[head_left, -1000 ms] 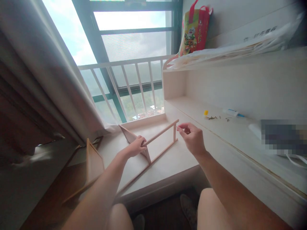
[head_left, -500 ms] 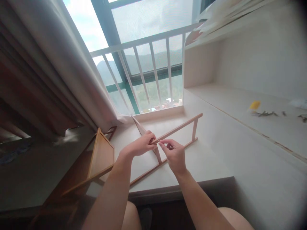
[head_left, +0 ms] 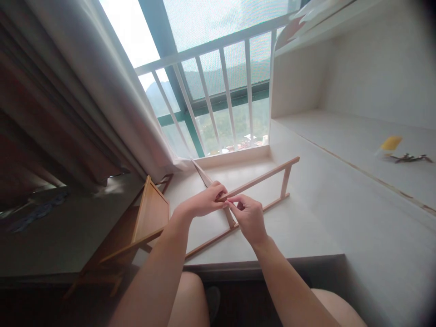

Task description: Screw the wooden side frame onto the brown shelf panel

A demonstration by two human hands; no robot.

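Note:
A light wooden frame (head_left: 262,179) with long rails and short crosspieces stands on the white ledge (head_left: 296,231). My left hand (head_left: 207,199) is wrapped round its upper rail near a joint, with a flat panel (head_left: 201,173) slanting away behind the fingers. Just to the right, my right hand (head_left: 248,219) is closed in a pinch against the same joint. Whatever lies between that thumb and forefinger is too small to make out. The frame's lower rail (head_left: 211,243) rests along the ledge beneath both hands.
On the left stands a wooden chair (head_left: 151,213), beside a long curtain (head_left: 112,104). A white railing (head_left: 225,86) crosses the window at the back. The shelf (head_left: 347,131) on the right holds small metal parts (head_left: 410,157) and a yellow item (head_left: 391,143).
The view has shifted a little, so the scene sits slightly further right. Both hands stay at the same joint, and my right fingertips have turned slightly there.

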